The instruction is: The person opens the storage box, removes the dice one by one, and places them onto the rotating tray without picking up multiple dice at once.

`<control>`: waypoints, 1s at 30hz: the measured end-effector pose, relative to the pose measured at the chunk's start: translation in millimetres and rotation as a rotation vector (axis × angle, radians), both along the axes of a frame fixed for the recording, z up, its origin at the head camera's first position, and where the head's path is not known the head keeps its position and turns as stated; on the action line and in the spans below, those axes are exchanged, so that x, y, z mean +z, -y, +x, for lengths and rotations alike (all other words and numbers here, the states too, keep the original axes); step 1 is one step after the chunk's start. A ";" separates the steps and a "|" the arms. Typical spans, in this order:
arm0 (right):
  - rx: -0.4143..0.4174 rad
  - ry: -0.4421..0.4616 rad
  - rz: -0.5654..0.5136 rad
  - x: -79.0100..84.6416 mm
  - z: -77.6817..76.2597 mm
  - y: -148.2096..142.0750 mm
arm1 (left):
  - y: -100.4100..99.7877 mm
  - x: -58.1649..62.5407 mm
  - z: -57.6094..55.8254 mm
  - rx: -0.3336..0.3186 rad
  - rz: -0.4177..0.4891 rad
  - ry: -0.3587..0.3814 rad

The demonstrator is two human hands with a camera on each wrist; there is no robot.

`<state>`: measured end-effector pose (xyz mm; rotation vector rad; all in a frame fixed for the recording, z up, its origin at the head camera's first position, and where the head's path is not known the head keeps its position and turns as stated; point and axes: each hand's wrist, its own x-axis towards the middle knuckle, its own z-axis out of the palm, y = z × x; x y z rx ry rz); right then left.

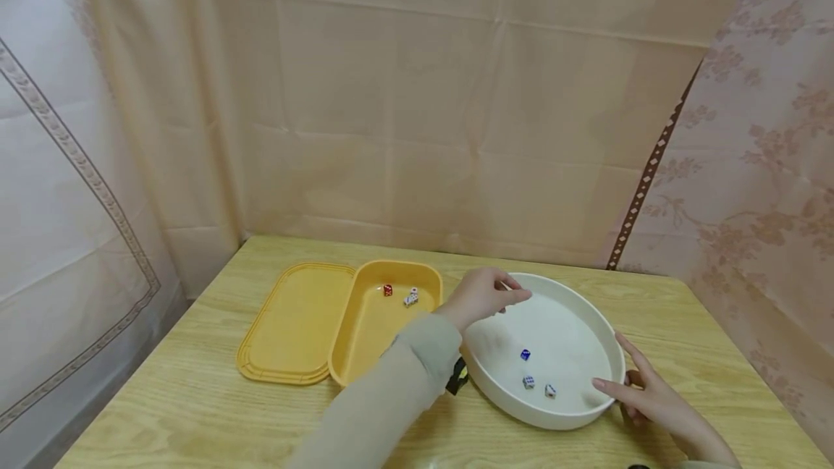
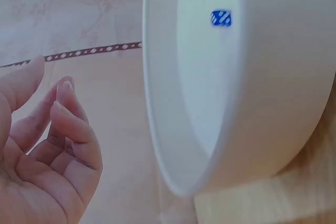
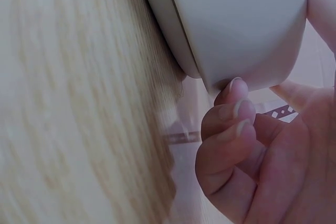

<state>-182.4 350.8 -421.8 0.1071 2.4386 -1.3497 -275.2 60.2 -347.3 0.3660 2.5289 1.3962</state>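
My left hand (image 1: 482,297) is over the far left rim of a round white tray (image 1: 573,313). In the left wrist view, its fingers (image 2: 73,124) bend loosely, with a gap to the thumb and nothing held. My right hand (image 1: 651,393) grips the tray's right rim, thumb over the inside and fingers against the outer wall; in the right wrist view, curled fingertips (image 3: 239,108) sit at the tray's lower side. Inside the tray lie a blue die (image 1: 525,355) and two white dice, one (image 1: 528,382) left of the other (image 1: 550,391).
Left of the tray, a yellow box (image 1: 365,339) contains a red die (image 1: 387,289) and white dice (image 1: 410,299). A flat yellow lid (image 1: 300,324) lies beside it. My left sleeve (image 1: 391,389) crosses the box's front corner. Curtains (image 1: 423,129) hang behind the wooden table (image 1: 195,382).
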 end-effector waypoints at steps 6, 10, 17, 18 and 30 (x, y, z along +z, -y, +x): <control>-0.001 0.012 -0.006 0.6 -1.1 0.6 | 21.0 8.8 -9.2 0.036 0.050 -0.019; -0.001 0.002 0.001 0.8 -1.2 0.4 | 35.2 7.6 -15.7 0.073 0.066 -0.043; -0.017 0.013 0.006 0.3 1.2 1.9 | 58.8 -5.6 -25.1 0.137 0.076 -0.038; -0.018 0.014 0.006 0.0 1.3 1.7 | 62.1 -8.0 -26.4 0.144 0.070 -0.034; -0.023 0.024 0.016 1.2 -0.9 -0.5 | 100.7 -31.9 -35.7 0.233 -0.005 -0.015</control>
